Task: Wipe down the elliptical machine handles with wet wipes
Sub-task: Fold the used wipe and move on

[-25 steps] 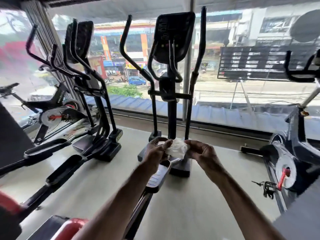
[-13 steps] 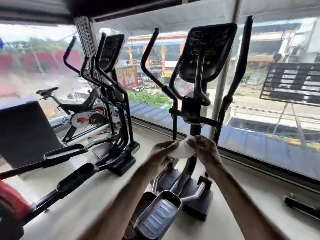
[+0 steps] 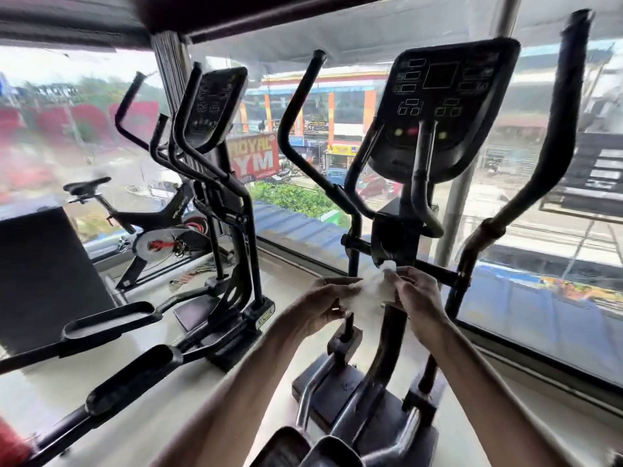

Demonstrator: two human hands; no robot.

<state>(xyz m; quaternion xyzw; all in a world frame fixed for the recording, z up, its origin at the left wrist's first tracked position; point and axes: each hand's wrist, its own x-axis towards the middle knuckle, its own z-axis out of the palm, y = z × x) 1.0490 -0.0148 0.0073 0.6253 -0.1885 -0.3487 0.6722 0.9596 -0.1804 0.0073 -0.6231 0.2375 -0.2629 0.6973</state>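
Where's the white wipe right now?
In the head view, the white wipe sits just right of centre, pinched between the left hand and right hand, in front of the near elliptical's post below its console.

The left hand (image 3: 328, 299) and the right hand (image 3: 418, 294) pinch a white wipe (image 3: 373, 292) between them, near a black machine (image 3: 392, 235). Its screen (image 3: 441, 106) is up high, between the left handle (image 3: 296, 129) and the right handle (image 3: 553, 129). Another machine (image 3: 209, 106) stands to the left. A bike (image 3: 158, 230) sits far left by the window (image 3: 539, 251).
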